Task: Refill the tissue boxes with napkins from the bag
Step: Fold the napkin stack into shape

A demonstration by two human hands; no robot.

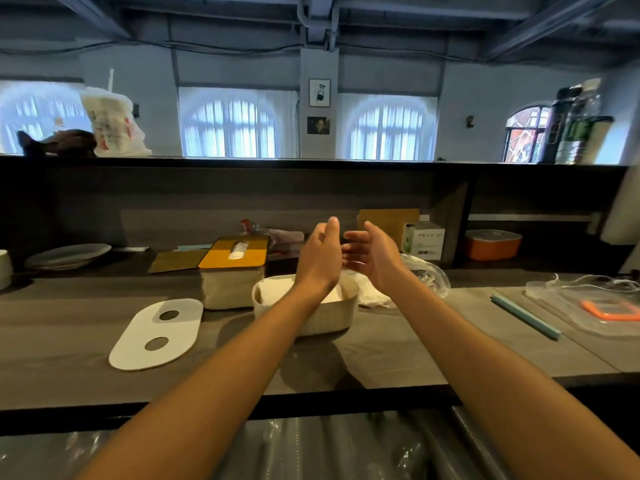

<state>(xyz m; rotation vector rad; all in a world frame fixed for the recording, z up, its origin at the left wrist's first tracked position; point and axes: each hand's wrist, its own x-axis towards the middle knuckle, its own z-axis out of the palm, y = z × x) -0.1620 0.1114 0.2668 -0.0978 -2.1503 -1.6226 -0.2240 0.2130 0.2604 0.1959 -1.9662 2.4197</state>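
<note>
An open beige tissue box (332, 315) stands mid-counter with white napkins (277, 292) showing inside. Its white lid (157, 334), with two oval holes, lies flat to the left. Behind it on the left stands a second beige box with an orange lid (233, 252), a napkin poking from its slot. A clear plastic bag (427, 275) with white napkins lies right of the open box. My left hand (320, 254) and my right hand (369, 252) hover above the open box, palms facing each other, fingers straight, holding nothing.
A plate (69, 256) sits far left. A white carton (424, 240) and an orange-and-white container (491, 244) stand at the back right. A blue stick (524, 317) and a clear pouch with an orange item (602, 311) lie on the right. A raised shelf (311, 164) runs behind.
</note>
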